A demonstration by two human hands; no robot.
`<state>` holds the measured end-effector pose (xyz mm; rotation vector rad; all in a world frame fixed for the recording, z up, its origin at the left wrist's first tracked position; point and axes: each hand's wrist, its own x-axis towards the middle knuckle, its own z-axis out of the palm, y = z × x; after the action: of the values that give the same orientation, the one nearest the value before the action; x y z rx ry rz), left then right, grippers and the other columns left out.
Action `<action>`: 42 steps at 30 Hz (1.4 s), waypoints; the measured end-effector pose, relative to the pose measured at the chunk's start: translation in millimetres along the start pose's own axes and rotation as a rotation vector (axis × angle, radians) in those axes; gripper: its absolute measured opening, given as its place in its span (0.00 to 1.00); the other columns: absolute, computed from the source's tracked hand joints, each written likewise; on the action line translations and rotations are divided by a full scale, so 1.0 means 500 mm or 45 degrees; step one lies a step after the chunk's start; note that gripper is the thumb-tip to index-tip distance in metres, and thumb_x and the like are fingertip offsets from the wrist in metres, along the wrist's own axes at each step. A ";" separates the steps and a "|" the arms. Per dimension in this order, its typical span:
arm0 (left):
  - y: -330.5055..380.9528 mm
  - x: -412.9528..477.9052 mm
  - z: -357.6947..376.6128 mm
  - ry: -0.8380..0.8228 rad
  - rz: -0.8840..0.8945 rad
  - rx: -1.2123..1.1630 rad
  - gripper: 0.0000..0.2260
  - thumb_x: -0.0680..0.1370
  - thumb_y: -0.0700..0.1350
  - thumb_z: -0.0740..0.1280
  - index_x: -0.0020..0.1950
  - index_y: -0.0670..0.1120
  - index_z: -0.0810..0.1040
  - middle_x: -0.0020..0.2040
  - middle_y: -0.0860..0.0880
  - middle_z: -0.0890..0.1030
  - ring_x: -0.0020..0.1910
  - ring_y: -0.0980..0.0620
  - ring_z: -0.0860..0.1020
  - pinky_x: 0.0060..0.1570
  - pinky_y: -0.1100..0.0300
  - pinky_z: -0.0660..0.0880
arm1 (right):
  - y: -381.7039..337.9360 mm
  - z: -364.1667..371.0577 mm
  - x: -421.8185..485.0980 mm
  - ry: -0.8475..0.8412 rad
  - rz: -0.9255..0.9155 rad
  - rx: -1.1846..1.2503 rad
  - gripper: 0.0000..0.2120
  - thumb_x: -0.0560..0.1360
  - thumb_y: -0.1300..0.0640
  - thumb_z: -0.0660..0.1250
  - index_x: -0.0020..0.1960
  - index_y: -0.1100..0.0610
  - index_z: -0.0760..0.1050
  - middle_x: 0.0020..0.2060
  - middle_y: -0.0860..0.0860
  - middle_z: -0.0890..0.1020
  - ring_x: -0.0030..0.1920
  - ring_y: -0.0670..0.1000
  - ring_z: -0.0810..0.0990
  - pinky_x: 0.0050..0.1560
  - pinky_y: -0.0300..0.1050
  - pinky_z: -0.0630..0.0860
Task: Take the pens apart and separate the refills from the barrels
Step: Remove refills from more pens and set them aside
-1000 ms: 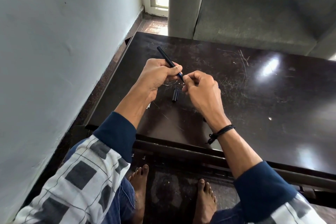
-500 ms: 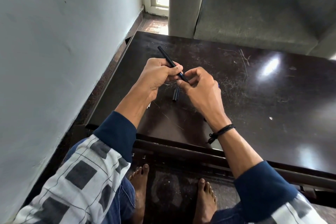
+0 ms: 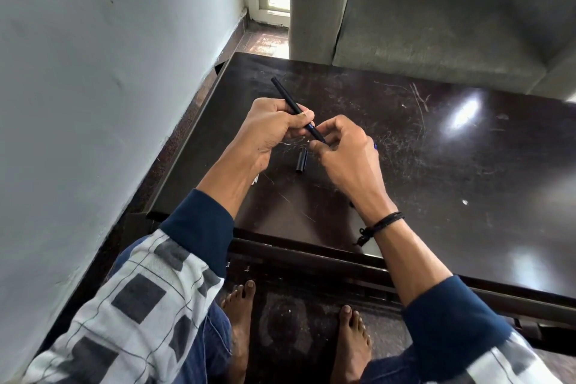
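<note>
left hand grips black pen, right hand pinching its tip

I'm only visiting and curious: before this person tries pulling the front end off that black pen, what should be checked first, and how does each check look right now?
1. Left hand grips the black pen round its barrel: ok.
2. Right hand pinches the pen's front end: ok.
3. Black cap lies apart on the table, out of the hands' way: ok.
4. Front section loosened from the barrel: cannot tell, fingers hide the joint.
5. Refill showing outside the barrel: not ok, none in view.
6. Pen held over the table, so a dropped part would likely land there: ok.
</note>
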<state>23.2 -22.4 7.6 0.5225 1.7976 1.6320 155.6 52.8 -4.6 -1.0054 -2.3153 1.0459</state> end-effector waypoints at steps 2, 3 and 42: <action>-0.001 0.001 0.001 -0.002 -0.009 -0.013 0.03 0.75 0.35 0.74 0.48 0.37 0.84 0.42 0.42 0.84 0.44 0.47 0.83 0.54 0.54 0.81 | 0.001 0.002 0.003 -0.009 0.037 0.031 0.05 0.77 0.51 0.71 0.52 0.48 0.79 0.40 0.45 0.84 0.44 0.48 0.83 0.49 0.51 0.79; -0.001 0.001 0.000 -0.001 -0.012 -0.021 0.03 0.75 0.35 0.74 0.48 0.37 0.84 0.42 0.41 0.84 0.44 0.47 0.83 0.54 0.53 0.81 | 0.001 0.004 0.004 -0.017 0.048 0.044 0.04 0.78 0.51 0.70 0.52 0.48 0.79 0.40 0.45 0.85 0.44 0.50 0.84 0.50 0.53 0.80; -0.005 0.002 -0.002 -0.009 0.004 -0.008 0.03 0.75 0.36 0.74 0.48 0.37 0.85 0.43 0.41 0.85 0.44 0.48 0.84 0.52 0.57 0.83 | 0.004 0.007 0.001 -0.018 0.007 0.025 0.05 0.77 0.51 0.71 0.50 0.48 0.75 0.41 0.46 0.85 0.44 0.50 0.84 0.49 0.55 0.80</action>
<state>22.0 -22.8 4.8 0.5282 1.7865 1.6355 154.0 52.7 -8.5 -1.0011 -2.3104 1.0788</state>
